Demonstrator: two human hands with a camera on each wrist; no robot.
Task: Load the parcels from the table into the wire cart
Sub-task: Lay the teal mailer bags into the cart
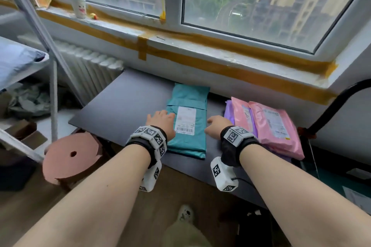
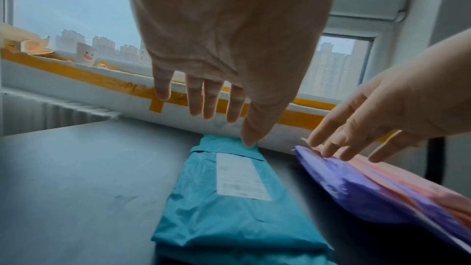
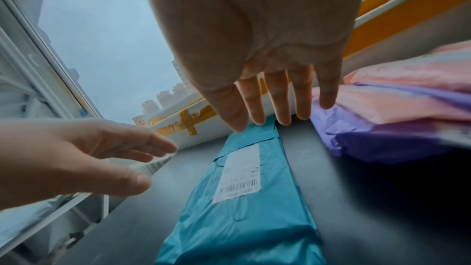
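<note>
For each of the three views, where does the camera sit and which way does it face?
Head: on the head, looking down at the dark table; both forearms, left hand, right hand show.
Left wrist: faces the window, over the teal parcel; both hands show.
Right wrist: same direction, tilted; both hands show.
Shared: teal parcel and pink-purple stack.

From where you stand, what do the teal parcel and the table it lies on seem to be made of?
Teal parcel: probably thin plastic mailer film, with a soft sheen, fine wrinkles, a folded flap and a white paper label stuck on top.
Table: a dark, smooth, matte board, perhaps laminate; faint smudges show in the left wrist view, and its core is hidden.
</note>
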